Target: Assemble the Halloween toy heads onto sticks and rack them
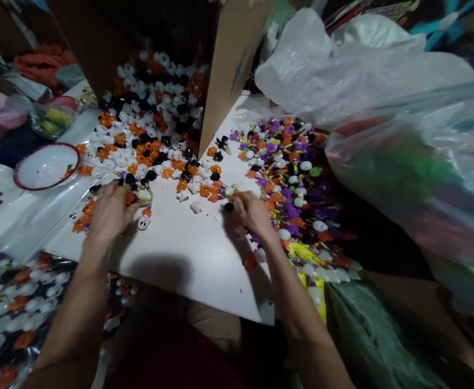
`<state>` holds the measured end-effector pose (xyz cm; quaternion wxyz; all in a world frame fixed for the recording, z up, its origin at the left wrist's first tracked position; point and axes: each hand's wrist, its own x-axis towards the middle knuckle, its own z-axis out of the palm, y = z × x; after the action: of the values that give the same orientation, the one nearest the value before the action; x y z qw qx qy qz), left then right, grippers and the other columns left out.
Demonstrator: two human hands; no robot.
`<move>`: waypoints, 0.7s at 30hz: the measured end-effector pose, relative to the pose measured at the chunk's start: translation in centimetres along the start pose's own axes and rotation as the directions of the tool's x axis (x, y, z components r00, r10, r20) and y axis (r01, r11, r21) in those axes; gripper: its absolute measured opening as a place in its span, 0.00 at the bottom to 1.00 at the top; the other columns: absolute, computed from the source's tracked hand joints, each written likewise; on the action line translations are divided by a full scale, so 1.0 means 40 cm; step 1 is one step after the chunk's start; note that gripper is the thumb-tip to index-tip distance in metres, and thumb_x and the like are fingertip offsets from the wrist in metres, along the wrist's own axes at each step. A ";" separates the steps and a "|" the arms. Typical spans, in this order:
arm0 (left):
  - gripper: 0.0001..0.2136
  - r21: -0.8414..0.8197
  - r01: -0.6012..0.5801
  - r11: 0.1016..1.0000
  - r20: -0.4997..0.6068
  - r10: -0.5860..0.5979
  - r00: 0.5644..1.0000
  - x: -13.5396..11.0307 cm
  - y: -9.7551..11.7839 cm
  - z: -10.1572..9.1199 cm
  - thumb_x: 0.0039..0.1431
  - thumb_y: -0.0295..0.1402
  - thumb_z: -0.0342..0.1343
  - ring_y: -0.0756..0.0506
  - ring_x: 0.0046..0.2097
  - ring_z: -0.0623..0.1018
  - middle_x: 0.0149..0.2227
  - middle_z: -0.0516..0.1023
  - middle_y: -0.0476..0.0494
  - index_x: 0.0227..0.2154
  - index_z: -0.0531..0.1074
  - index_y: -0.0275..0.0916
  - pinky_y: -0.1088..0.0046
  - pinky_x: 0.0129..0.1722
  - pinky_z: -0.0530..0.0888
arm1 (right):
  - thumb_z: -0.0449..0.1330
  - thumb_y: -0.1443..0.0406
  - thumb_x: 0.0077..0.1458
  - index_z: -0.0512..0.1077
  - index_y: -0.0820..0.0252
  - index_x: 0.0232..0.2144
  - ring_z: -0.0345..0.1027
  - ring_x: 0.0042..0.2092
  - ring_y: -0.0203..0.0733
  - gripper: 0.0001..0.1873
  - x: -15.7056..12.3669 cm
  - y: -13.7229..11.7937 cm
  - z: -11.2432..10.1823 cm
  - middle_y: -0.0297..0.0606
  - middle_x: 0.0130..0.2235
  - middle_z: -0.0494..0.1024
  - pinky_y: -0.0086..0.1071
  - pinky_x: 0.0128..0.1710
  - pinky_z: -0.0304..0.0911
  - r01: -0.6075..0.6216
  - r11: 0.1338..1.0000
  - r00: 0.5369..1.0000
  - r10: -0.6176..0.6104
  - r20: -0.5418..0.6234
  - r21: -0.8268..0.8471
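Note:
Over the left part of the white tabletop [188,243], my left hand [113,210] is closed, its fingers curled down among small black and orange plastic figures. Thin striped sticks in green and yellow [149,194] stick out beside its fingertips, and a white ghost head [144,222] lies just right of it. My right hand [253,213] pinches at the right, slightly blurred. A small striped stick with a pale head [228,190] meets its fingertips; what exactly they hold is unclear. Below these fingers is a small black piece [228,207].
A tipped cardboard box [228,70] spills ghost, pumpkin and black figures [151,151] onto the table. On the right lies a pile of figure-topped sticks [289,189]. A red-rimmed bowl [46,186] stands left. Large clear plastic bags [415,156] crowd the right side.

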<state>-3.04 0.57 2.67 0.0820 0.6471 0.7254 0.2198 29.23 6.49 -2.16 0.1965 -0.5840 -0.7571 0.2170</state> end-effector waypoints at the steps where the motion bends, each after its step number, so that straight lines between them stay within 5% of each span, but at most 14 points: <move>1: 0.15 0.113 -0.022 0.993 0.024 0.019 1.000 0.035 0.017 0.024 0.57 0.32 0.57 0.32 0.60 0.68 0.55 0.71 0.32 0.46 0.73 0.33 0.50 0.61 0.63 | 0.48 0.65 0.63 0.74 0.64 0.48 0.68 0.47 0.47 0.18 0.054 0.033 -0.013 0.50 0.47 0.74 0.33 0.47 0.60 -0.003 0.992 1.000 0.000 -0.022 -0.126; 4: 0.13 0.133 -0.087 0.987 0.238 0.053 0.970 0.114 0.099 0.143 0.58 0.26 0.54 0.38 0.55 0.72 0.51 0.74 0.32 0.45 0.73 0.32 0.62 0.57 0.68 | 0.53 0.72 0.57 0.74 0.65 0.49 0.67 0.48 0.46 0.19 0.193 0.095 -0.022 0.50 0.49 0.73 0.30 0.44 0.59 0.097 0.935 0.983 -0.037 0.179 -0.341; 7: 0.10 0.046 0.008 0.999 0.369 -0.024 0.929 0.145 0.150 0.257 0.54 0.21 0.54 0.37 0.52 0.74 0.47 0.76 0.31 0.39 0.74 0.33 0.62 0.53 0.70 | 0.57 0.75 0.52 0.77 0.64 0.40 0.68 0.44 0.43 0.14 0.265 0.105 -0.020 0.47 0.43 0.76 0.27 0.41 0.57 0.201 0.911 0.931 -0.063 0.360 -0.359; 10: 0.08 -0.054 0.089 0.995 0.324 -0.067 0.944 0.123 0.127 0.296 0.52 0.23 0.57 0.36 0.52 0.74 0.45 0.75 0.32 0.37 0.72 0.34 0.61 0.52 0.70 | 0.56 0.73 0.55 0.75 0.66 0.39 0.68 0.42 0.42 0.11 0.244 0.081 -0.035 0.48 0.41 0.76 0.28 0.40 0.57 0.216 0.914 0.931 -0.087 0.354 -0.342; 12: 0.10 -0.314 0.207 0.927 0.275 -0.120 0.954 0.083 0.093 0.286 0.53 0.30 0.60 0.39 0.48 0.76 0.42 0.76 0.36 0.39 0.71 0.36 0.61 0.49 0.72 | 0.53 0.70 0.60 0.73 0.67 0.43 0.68 0.41 0.42 0.12 0.173 0.042 -0.038 0.48 0.41 0.76 0.28 0.39 0.57 0.223 0.930 0.952 -0.144 0.270 -0.293; 14: 0.14 -0.655 0.322 0.684 0.269 -0.187 0.945 0.031 0.070 0.267 0.55 0.37 0.59 0.42 0.42 0.78 0.39 0.76 0.40 0.43 0.69 0.37 0.62 0.45 0.74 | 0.49 0.67 0.64 0.70 0.66 0.46 0.68 0.38 0.42 0.13 0.071 -0.016 -0.020 0.46 0.39 0.76 0.30 0.37 0.57 0.278 0.940 0.957 -0.253 0.144 -0.199; 16: 0.15 -0.883 0.378 0.278 0.322 -0.227 0.919 -0.019 0.069 0.247 0.57 0.39 0.57 0.44 0.38 0.79 0.35 0.76 0.44 0.45 0.68 0.39 0.62 0.43 0.75 | 0.47 0.67 0.65 0.70 0.64 0.47 0.67 0.35 0.41 0.14 -0.038 -0.083 0.017 0.43 0.36 0.76 0.31 0.37 0.58 0.402 0.905 0.914 -0.388 0.116 -0.139; 19: 0.13 -0.901 0.376 -0.216 0.424 -0.256 0.869 -0.068 0.099 0.226 0.56 0.37 0.60 0.45 0.37 0.79 0.32 0.76 0.46 0.42 0.70 0.39 0.63 0.44 0.75 | 0.47 0.70 0.64 0.68 0.64 0.51 0.67 0.34 0.42 0.16 -0.159 -0.160 0.073 0.41 0.33 0.75 0.32 0.36 0.58 0.453 0.878 0.891 -0.448 0.072 -0.153; 21: 0.10 -0.863 0.377 -0.337 0.474 -0.280 0.835 -0.086 0.124 0.215 0.56 0.34 0.61 0.46 0.37 0.80 0.32 0.77 0.45 0.39 0.70 0.37 0.65 0.44 0.75 | 0.47 0.69 0.65 0.67 0.64 0.53 0.67 0.35 0.42 0.17 -0.197 -0.185 0.087 0.42 0.33 0.75 0.32 0.37 0.58 0.412 0.890 0.909 -0.415 0.028 -0.193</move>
<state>5.42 -0.61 -3.44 0.6286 0.1087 0.4308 0.6383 23.33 -3.15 -1.26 0.1853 -0.4275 -0.8801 0.0911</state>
